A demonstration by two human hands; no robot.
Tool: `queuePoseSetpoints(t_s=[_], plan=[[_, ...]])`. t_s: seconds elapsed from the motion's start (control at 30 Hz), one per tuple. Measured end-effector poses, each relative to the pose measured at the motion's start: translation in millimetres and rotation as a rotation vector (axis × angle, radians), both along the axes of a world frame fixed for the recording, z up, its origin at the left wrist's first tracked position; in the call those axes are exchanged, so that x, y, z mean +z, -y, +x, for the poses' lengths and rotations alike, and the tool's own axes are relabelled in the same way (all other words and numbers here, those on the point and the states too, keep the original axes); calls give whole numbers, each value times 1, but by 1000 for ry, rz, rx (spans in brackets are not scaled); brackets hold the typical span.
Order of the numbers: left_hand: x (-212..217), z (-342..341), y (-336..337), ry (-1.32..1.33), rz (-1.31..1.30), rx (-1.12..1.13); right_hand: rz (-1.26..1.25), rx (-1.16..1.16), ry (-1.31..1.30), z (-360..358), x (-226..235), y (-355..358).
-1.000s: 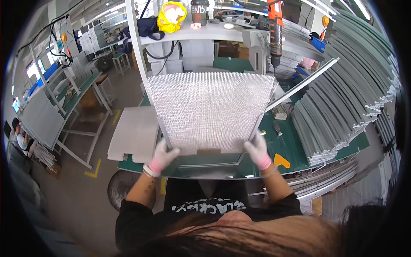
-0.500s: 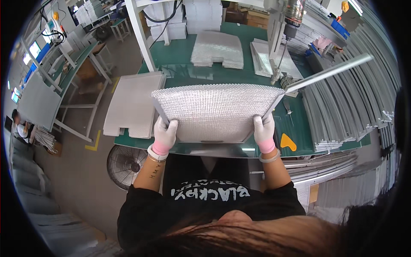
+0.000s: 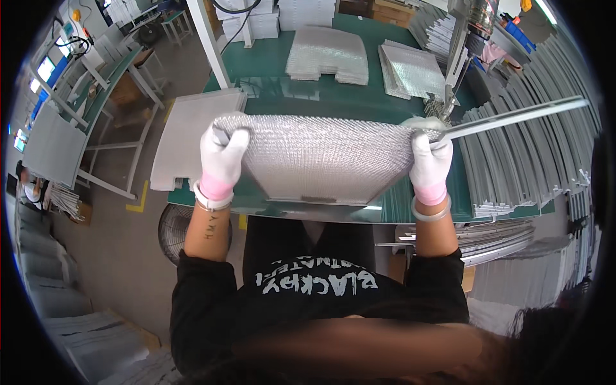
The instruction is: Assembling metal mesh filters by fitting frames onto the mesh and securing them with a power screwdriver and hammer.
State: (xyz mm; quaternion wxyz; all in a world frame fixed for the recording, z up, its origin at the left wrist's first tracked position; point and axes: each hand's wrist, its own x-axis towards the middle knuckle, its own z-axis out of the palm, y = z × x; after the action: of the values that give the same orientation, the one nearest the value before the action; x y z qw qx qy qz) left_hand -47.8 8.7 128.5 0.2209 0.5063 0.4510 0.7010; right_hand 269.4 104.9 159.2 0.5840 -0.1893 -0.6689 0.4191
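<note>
A silver metal mesh panel (image 3: 330,151) stands tilted over the near edge of the green table, its lower edge closest to me. My left hand (image 3: 222,154), in a white glove with a pink cuff, is closed around its upper left corner. At the upper right corner my right hand (image 3: 431,159), gloved alike, is closed with the thumb on the near side and fingers behind. From that corner a thin metal frame strip (image 3: 520,117) sticks out to the right. How the strip joins the panel is hidden by my right hand.
Flat mesh sheets lie at the left (image 3: 192,131), a stack (image 3: 327,54) at the back, and another (image 3: 414,70) at back right. A hanging power tool (image 3: 478,38) is beyond my right hand. Many metal strips (image 3: 526,160) line the right side. A floor fan (image 3: 174,234) stands lower left.
Both hands have slid up from the panel's lower sides to its upper corners and spread apart. The strip now points flatter to the right. My right arm covers the yellow scraper's former spot.
</note>
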Motion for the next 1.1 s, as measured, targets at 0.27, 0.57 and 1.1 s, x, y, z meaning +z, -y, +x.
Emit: queuePoseSetpoints(t_s=[0.27,0.57,1.1], plan=[[-6,0,18,-154,481,-1134,235,112,-23,19,-19,54],[-99,15,16,-798,-361,-1179,385,484,248,67,-43,105],[-11,-33,19,-305,422,-1346,211,56,54,2,-15,42]])
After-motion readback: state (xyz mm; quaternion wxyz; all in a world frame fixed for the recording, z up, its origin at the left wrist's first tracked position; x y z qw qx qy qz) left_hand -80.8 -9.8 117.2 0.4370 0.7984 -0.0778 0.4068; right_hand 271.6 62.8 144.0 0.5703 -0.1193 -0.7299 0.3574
